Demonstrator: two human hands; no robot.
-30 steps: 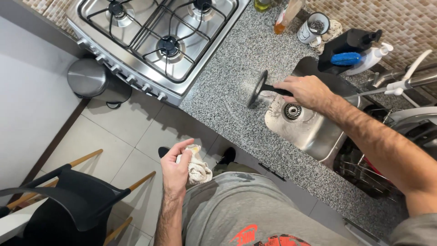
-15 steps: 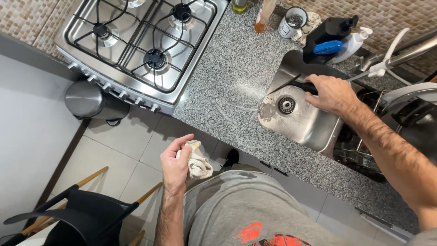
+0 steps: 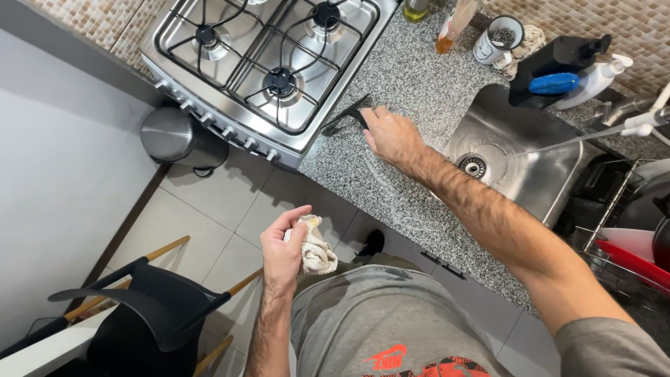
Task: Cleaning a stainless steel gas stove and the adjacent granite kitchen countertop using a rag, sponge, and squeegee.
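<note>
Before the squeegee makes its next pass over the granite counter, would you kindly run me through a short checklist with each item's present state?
1. Right hand grips the black squeegee: ok.
2. Squeegee blade flat on the granite counter: cannot tell, partly hidden by the hand.
3. Left hand holds the crumpled cloth, off the counter: ok.
4. Path toward the steel sink free of objects: ok.
5. Bottles and cup stand back by the wall: ok.
6. Counter dry: not ok, wet streaks show.
</note>
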